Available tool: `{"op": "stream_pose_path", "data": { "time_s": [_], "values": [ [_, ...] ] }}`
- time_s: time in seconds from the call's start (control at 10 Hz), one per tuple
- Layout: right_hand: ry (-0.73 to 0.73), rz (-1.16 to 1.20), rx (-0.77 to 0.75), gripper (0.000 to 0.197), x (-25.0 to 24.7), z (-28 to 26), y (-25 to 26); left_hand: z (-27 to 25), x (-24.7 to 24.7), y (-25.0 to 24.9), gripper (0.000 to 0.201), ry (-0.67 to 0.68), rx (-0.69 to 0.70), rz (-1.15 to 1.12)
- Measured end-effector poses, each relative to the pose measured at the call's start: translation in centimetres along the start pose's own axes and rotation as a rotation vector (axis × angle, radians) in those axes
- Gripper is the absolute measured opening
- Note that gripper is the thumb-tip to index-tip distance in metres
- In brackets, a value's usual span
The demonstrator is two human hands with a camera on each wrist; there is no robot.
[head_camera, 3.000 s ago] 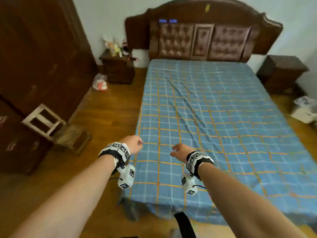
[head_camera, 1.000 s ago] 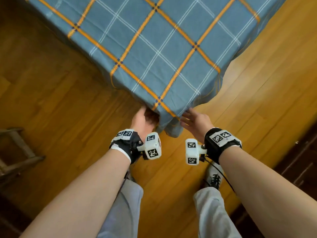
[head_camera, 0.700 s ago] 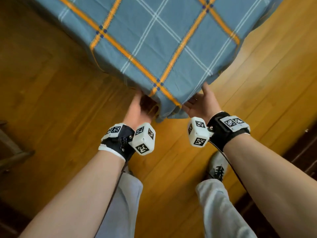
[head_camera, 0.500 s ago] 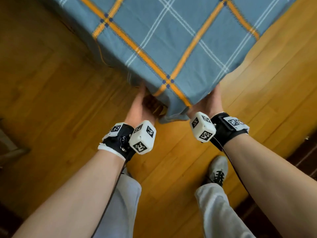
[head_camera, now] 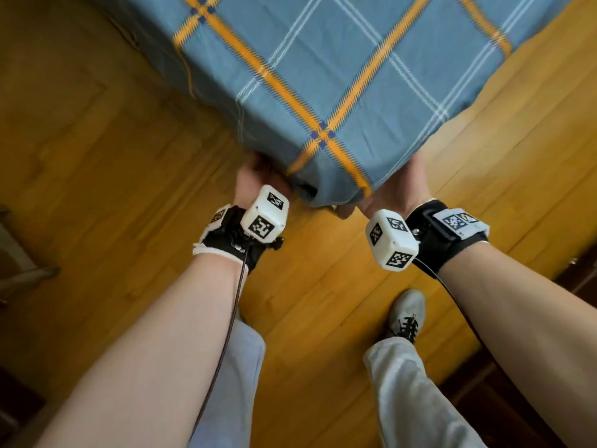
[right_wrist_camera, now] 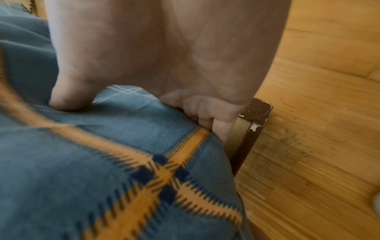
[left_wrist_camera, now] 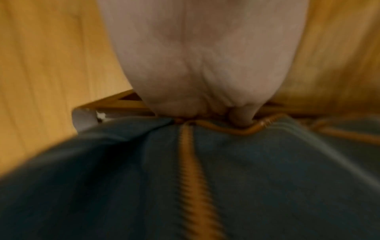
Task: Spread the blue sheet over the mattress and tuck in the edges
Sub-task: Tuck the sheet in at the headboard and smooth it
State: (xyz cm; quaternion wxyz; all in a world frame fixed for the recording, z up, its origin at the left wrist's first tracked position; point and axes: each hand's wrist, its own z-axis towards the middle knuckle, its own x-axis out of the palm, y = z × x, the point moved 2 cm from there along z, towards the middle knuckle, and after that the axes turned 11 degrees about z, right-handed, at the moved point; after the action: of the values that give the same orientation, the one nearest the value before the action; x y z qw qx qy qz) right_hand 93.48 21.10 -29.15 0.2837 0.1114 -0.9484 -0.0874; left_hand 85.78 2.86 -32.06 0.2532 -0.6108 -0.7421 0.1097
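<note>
Your right hand [right_wrist_camera: 164, 53] has its fingers [right_wrist_camera: 207, 113] curled under the corner of the blue sheet [head_camera: 339, 76], thumb pressing on top, gripping the cloth. Your left hand [head_camera: 255, 179] reaches beneath the same corner; its fingers are buried in the fabric, so their position cannot be told. The sheet covers the bed corner, bunched between both hands. A dark bed frame [right_wrist_camera: 252, 123] shows beside the right fingers. Wooden floor [head_camera: 97, 189] surrounds the bed. The mattress is hidden.
</note>
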Motion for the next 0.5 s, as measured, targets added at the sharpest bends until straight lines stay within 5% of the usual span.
{"op": "stream_pose_path", "data": {
  "time_s": [0.1, 0.2, 0.4, 0.5],
  "values": [
    [-0.018, 0.015, -0.011, 0.067, 0.0, 0.0, -0.4, 0.3, 0.5, 0.2, 0.04, 0.14, -0.185, -0.171],
    [-0.017, 0.01, -0.008, 0.068, -0.3, 0.3, -0.7, -0.6, -0.9, 2.3, 0.022, -0.003, -0.232, -0.121],
    [-0.008, -0.048, 0.029, 0.083, -0.7, 0.7, -0.8, -2.8, -0.1, 4.8, 0.033, 0.157, -0.407, 0.202],
    [0.023, -0.046, 0.045, 0.082, -1.1, 1.0, -0.8, -0.8, 1.4, 4.0, 0.026, 0.046, -0.412, 0.232]
  ]
}}
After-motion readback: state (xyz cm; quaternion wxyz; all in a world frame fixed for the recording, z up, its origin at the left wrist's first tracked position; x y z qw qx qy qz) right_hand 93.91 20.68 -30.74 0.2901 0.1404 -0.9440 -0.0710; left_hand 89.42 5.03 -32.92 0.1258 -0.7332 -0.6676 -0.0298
